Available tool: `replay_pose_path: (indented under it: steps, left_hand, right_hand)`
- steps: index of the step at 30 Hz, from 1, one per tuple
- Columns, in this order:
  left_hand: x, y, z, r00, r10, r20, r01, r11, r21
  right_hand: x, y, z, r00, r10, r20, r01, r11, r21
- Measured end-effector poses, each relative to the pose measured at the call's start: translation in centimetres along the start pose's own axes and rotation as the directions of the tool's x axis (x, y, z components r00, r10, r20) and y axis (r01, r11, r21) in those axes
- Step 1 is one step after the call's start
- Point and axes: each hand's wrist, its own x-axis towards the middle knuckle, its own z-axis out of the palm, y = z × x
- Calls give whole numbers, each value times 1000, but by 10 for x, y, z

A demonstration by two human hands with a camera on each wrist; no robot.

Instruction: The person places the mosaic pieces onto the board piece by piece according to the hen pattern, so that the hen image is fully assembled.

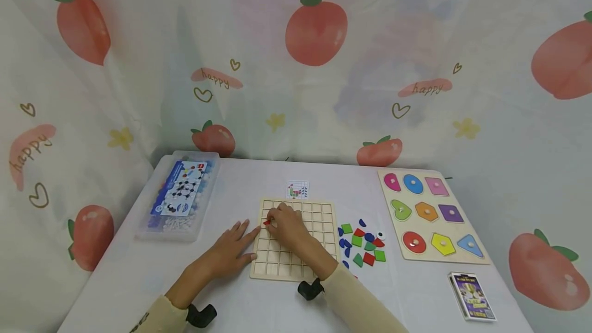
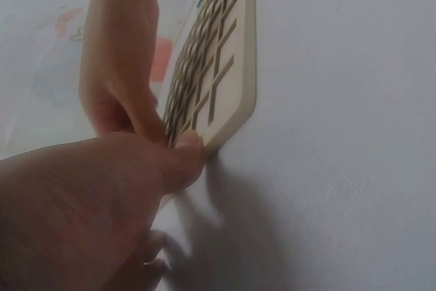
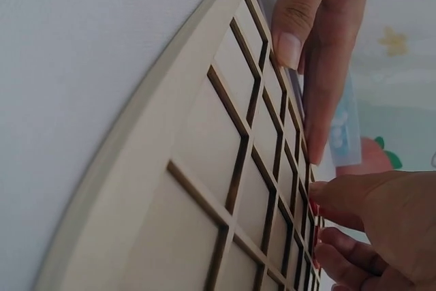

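A square wooden grid board [image 1: 296,266] lies on the white table. My left hand [image 1: 227,252] rests at its left edge with fingers spread, thumb and fingertips touching the rim. Over the upper left cells, my right hand [image 1: 289,226] pinches a small red piece [image 1: 266,222]; its fingers hide much of the piece. In the right wrist view, red [image 3: 313,206] shows under the right fingertips [image 3: 334,199], close on the grid. Loose flat pieces in green, red and blue, such as a green square [image 1: 380,256], lie scattered right of the board.
Behind the board lies a small picture card [image 1: 297,189]. A clear plastic box [image 1: 180,194] with a blue label stands at the left. To the right are a wooden shape puzzle [image 1: 435,220] with knobbed pieces and a card pack [image 1: 473,297]. A patterned curtain hangs behind.
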Motion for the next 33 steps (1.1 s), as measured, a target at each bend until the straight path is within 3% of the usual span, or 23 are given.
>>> replay_pose_path:
  steps: [5,10,16,21,26,29,33]
  left_hand:
    - [1,0,1,1000,-2,-3,2,1000,15]
    - [3,2,2,1000,-15,2,15,1000,9]
    - [2,6,1,1000,-30,4,30,999,17]
    - [0,9,-1,999,-36,2,36,999,3]
    - [-1,10,-3,999,-32,6,32,999,0]
    - [-2,10,-4,1000,-25,8,26,1000,-16]
    - [-2,9,-4,1000,-29,11,29,1000,-2]
  right_hand:
    - [-8,10,-10,999,40,-1,-40,998,48]
    - [-26,36,-29,994,105,-31,-102,991,86]
    - [-56,77,-57,967,250,-45,-246,965,86]
    - [-88,116,-80,926,378,5,-377,922,92]
    - [-116,146,-101,863,502,50,-505,862,53]
    - [-126,157,-110,829,557,50,-559,829,33]
    - [-131,168,-113,805,589,75,-592,805,32]
